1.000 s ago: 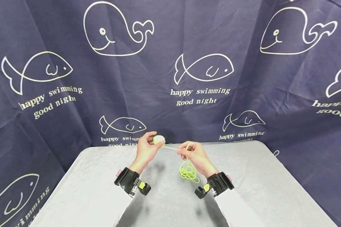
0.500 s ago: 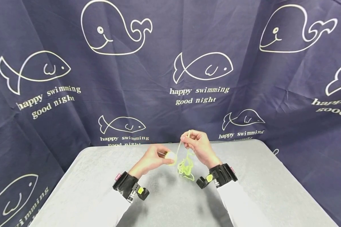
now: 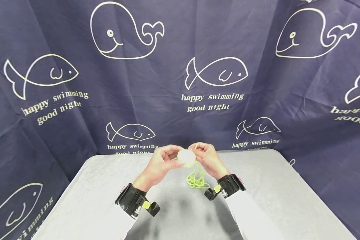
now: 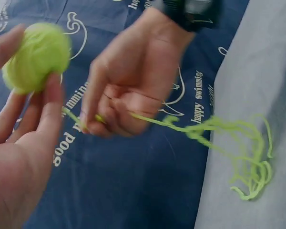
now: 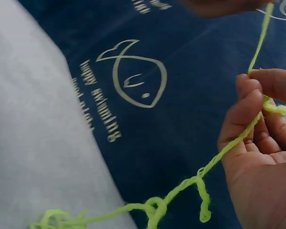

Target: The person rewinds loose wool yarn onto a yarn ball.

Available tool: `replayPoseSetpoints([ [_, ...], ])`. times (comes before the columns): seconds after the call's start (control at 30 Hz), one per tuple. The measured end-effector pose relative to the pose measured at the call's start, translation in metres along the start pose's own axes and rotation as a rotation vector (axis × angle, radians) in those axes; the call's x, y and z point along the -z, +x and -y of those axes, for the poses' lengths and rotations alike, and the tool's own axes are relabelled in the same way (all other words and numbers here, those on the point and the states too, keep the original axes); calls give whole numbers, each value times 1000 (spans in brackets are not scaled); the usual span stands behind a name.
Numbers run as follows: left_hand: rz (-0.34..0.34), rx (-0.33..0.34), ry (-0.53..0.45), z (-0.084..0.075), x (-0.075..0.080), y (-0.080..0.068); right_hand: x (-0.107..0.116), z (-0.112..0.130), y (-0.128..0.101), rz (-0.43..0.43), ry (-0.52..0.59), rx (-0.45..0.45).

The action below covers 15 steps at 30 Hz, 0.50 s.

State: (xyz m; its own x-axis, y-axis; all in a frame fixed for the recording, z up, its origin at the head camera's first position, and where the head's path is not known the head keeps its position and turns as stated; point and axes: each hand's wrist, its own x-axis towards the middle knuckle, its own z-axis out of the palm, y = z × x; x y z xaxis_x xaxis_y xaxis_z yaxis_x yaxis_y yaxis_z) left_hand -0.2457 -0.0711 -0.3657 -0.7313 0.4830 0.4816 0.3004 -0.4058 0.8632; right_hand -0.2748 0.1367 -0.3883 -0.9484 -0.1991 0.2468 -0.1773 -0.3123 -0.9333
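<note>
Your 2 hands have come together above the table (image 3: 258, 186): your left hand (image 3: 160, 163) grips the yarn ball (image 3: 186, 156) in curled fingertips, your right hand (image 3: 206, 158) pinches the yarn strand (image 5: 229, 148) beside it.

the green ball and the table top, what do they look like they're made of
The ball looks like wound yarn, soft and matte: fuzzy edges, and the same lime strand trails loose from it through the right hand. The table top looks covered in pale grey cloth with a faint mottled, velvety sheen; what lies underneath cannot be told.
</note>
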Motion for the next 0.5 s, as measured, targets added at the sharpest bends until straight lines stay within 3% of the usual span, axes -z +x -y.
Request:
replayPoseSetpoints([
  [0.13,-260,-81,-64,-2,-2,7,-3,-10,-8,25,-67,-44],
  [0.3,-600,-144,3,-2,3,19,-8,-14,-17,50,-167,-33],
  [0.43,-747,-190,159,3,13,24,-11,-11,-22,78,-227,2],
  [0.5,-763,-203,332,6,19,23,-11,-8,-23,91,-251,31],
])
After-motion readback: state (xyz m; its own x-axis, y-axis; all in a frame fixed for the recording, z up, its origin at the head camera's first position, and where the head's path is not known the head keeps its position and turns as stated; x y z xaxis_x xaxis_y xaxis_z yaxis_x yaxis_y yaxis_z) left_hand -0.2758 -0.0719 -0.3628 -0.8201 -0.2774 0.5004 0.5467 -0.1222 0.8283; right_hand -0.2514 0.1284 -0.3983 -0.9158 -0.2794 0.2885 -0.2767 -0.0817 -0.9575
